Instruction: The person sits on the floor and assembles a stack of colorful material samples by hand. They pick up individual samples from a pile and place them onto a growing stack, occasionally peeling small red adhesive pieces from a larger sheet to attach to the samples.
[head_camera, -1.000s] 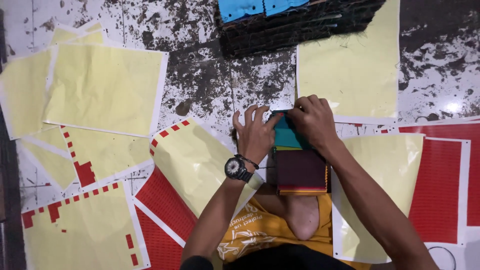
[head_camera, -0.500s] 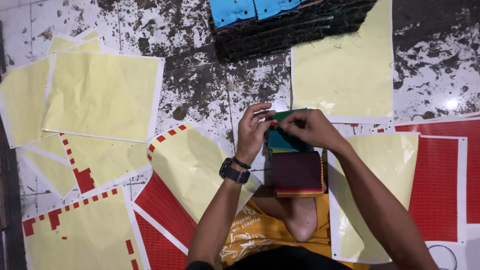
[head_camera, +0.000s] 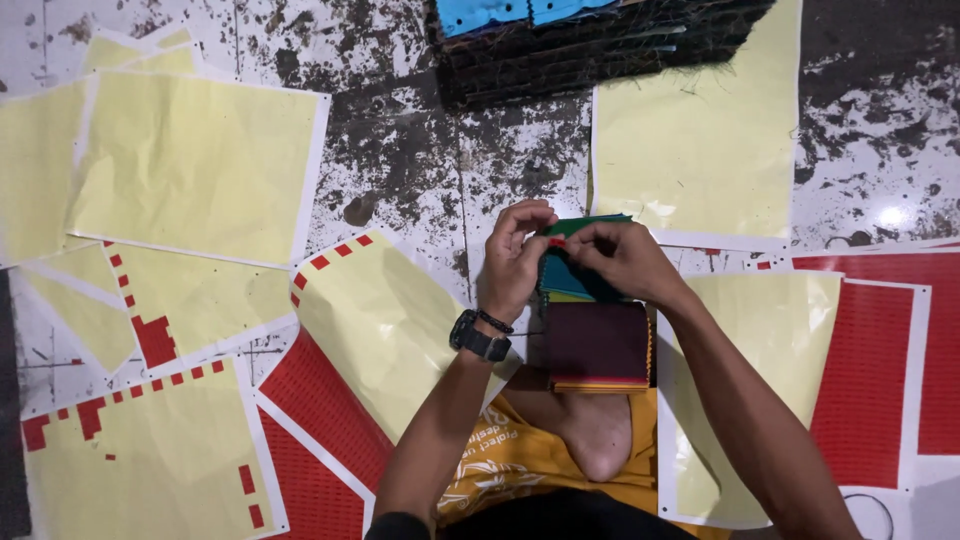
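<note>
1. The fingertips of the left hand (head_camera: 513, 258) and the right hand (head_camera: 622, 262) meet just above the middle of the frame, both pinched shut on a small red sticker (head_camera: 556, 241) at the top edge of a green-and-teal card (head_camera: 578, 262); the shared pinch looks meant to steady so tiny a piece.
2. The card leans on a stack of coloured cards (head_camera: 598, 347), maroon on top, resting on the person's knee right below the hands, close enough to work without reaching.
3. A black wristwatch (head_camera: 479, 340) sits on the left wrist.
4. Yellow backing sheets (head_camera: 195, 165) with a few red squares left lie spread over the stained floor (head_camera: 400, 150) at left and right, and red sticker sheets (head_camera: 860, 370) at lower right, all within arm's range.
5. A dark crate (head_camera: 600, 50) with blue pieces on top stands at the upper middle.
</note>
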